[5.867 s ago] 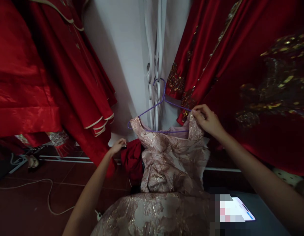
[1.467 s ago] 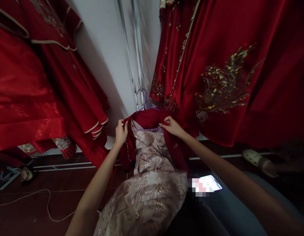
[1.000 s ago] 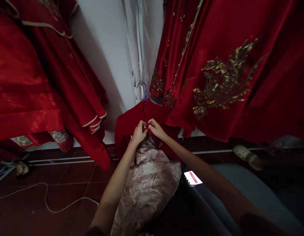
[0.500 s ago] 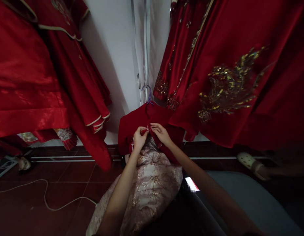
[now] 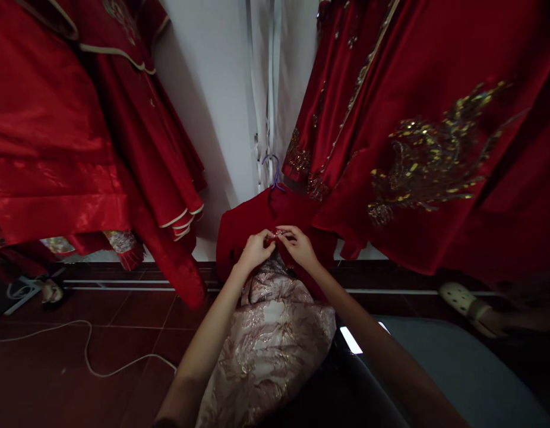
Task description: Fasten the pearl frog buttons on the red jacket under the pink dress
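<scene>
A dark red jacket [image 5: 239,229] hangs on a purple wire hanger [image 5: 272,169] over a pale pink brocade dress [image 5: 270,339] that spills down toward me. My left hand [image 5: 256,249] and my right hand [image 5: 299,245] meet at the jacket's front just below the collar. Both pinch the two front edges together around a small fastening. The fastening itself is too small to make out.
Red satin gowns hang at the left [image 5: 56,137] and, with gold embroidery, at the right [image 5: 426,148]. A white wall strip [image 5: 266,89] runs up behind the hanger. A white cable [image 5: 85,356] lies on the dark red floor. A lit phone [image 5: 351,340] rests on a grey seat [image 5: 448,374].
The red jacket has been drawn over the pink dress on the hanger, and both hands came together at its front. Over the last half second the hands barely move.
</scene>
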A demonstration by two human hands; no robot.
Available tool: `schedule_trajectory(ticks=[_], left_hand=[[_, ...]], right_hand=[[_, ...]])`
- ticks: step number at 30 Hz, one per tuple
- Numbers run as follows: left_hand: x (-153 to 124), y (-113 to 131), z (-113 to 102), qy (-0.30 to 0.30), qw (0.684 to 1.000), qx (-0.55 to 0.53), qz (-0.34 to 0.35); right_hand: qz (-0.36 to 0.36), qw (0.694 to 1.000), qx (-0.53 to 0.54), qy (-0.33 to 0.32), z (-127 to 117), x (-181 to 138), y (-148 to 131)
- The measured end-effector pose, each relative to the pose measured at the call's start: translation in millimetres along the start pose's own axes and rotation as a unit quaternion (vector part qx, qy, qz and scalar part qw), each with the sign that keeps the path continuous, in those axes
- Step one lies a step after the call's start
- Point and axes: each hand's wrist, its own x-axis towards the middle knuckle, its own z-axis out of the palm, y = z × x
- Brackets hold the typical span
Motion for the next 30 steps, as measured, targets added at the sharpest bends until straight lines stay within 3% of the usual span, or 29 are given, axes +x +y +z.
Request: schedule_trajectory(ticks=[7, 14, 30], left_hand=[[5.9, 10.0, -7.9, -0.032, 0.997, 0.054, 0.046], [16.7, 11.2, -11.8, -0.063, 0.989, 0.116, 0.06], [29.3, 18.2, -18.2, -0.126, 0.963, 0.209, 0.117]], right_hand=[[-0.034, 0.998, -0.033, 0.036, -1.8, -7.6, -11.1], [-0.063, 0.998, -0.027, 0.015, -5.2, -3.7, -4.2], [-0.049, 0.999, 0.004, 0.013, -3.4, 4.4, 4.1]])
